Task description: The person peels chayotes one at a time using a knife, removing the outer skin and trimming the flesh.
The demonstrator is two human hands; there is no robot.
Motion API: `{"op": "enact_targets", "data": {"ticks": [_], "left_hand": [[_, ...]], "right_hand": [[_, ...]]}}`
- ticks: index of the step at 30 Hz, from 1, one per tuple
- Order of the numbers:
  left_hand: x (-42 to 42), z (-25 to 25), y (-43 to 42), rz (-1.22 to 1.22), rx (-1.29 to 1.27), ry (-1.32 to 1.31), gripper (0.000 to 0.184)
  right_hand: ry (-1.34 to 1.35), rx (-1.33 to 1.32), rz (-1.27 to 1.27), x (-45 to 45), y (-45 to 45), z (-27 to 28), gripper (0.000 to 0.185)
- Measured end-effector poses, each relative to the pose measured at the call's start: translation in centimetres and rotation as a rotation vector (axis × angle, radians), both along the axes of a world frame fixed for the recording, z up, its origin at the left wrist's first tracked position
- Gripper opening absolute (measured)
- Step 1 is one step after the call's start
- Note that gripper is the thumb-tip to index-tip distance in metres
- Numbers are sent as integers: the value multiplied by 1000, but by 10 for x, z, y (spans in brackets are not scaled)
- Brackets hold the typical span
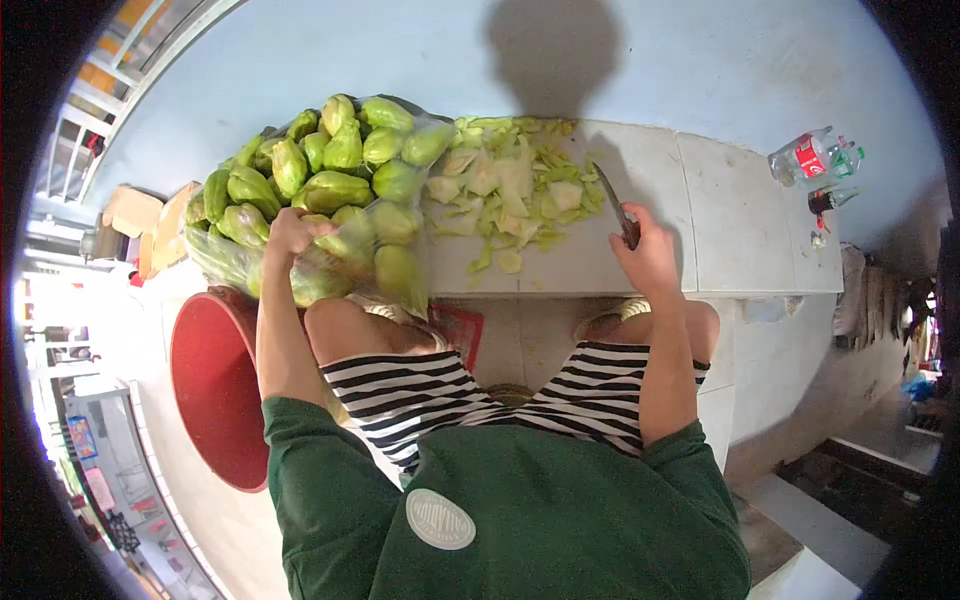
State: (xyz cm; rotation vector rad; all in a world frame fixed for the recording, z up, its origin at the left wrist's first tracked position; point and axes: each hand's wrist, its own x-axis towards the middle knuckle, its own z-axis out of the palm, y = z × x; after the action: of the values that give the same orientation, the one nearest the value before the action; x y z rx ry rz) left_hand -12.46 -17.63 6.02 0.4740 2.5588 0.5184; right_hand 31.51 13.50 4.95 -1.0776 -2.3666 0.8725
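My left hand (295, 232) is closed on the near edge of a clear plastic bag (225, 262), its fingers pinched together; part of the grip is hidden. Many green chayotes (335, 190) fill the bag and heap up above its edge. In my right hand (648, 255) is a knife (608, 190), gripped by its dark handle, with the blade pointing up and left, away from me. The blade lies beside a spread of pale peeled pieces (515, 185) and green peelings (555, 170) on the tiled ledge (640, 150).
A red bucket (215, 390) stands on the floor by my left side. Clear plastic bottles (800, 158) and a small dark-filled bottle (828, 200) are at the ledge's right end. Cardboard boxes (160, 225) sit at the far left, and a blue wall (420, 60) rises behind the ledge.
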Motion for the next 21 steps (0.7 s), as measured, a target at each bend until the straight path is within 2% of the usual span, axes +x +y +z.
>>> {"op": "enact_targets", "data": {"ticks": [4,6,7,9,10,11,13,15,17,19,21], "left_hand": [[-3,15,0,-53,32,80,88],[-4,35,-4,148,210,-4,88],[-5,43,-7,149,213,1,88],[-9,56,-15,351,624,-132,81],[-10,61,-18,338,826,-296,74],[-9,62,-18,336,830,-288,74],[29,81,3,499,1291,-564,74],[74,88,11,307,1397,-650,76],[108,65,20,167,1483,-1069,80],[136,36,41,-116,1498,-1501,80],[165,-9,61,-47,1427,-1447,92]], "right_hand": [[-13,-31,0,-2,-1,5,41],[-70,-70,-9,-7,0,9,40],[-64,-69,-7,-9,-1,9,40],[-51,-44,-16,-12,-5,7,38],[-44,-43,-14,-14,-7,8,38],[-51,-40,-4,-17,-9,11,38],[-52,-36,7,-23,-12,12,37],[-71,-66,51,-27,-15,11,38],[-58,-3,62,-30,-19,4,38],[-51,66,65,-35,-20,-3,38],[66,114,97,-38,-21,-8,32]]}}
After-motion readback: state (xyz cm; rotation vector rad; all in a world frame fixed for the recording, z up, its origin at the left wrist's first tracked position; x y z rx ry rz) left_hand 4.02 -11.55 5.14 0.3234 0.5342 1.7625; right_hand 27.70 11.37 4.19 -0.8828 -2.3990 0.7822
